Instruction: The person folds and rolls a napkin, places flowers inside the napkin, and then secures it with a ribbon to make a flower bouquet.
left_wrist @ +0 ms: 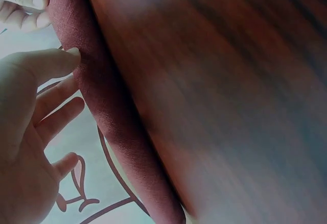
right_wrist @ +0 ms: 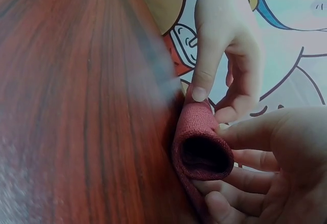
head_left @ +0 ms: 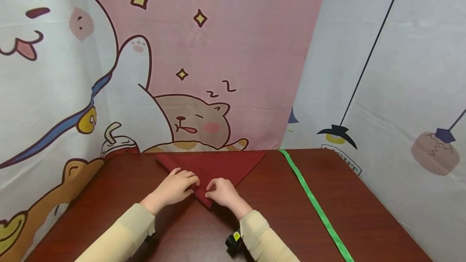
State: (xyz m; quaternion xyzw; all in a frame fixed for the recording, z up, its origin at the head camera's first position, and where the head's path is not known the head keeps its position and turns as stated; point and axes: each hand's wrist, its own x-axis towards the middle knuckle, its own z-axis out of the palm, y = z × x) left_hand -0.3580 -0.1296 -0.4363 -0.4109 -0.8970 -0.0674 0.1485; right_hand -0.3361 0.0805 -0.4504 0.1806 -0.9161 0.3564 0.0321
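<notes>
A dark red cloth (head_left: 222, 165) lies on the far part of the table as a triangle, its left edge turned into a tube-like roll (left_wrist: 112, 96). My left hand (head_left: 178, 186) holds this roll partway along, thumb on top and fingers bent on its far side. Close beside it, my right hand (head_left: 223, 192) pinches the roll near its near end. In the right wrist view the roll's end (right_wrist: 191, 124) shows as a hollow round opening, with the right thumb against its side and the other fingers partly under it.
A green ribbon (head_left: 313, 197) runs lengthwise along the right side of the brown wooden table (head_left: 276, 213). Behind the table hangs a cartoon-printed backdrop (head_left: 255, 51). A small black device (head_left: 233, 242) sits at the right wrist.
</notes>
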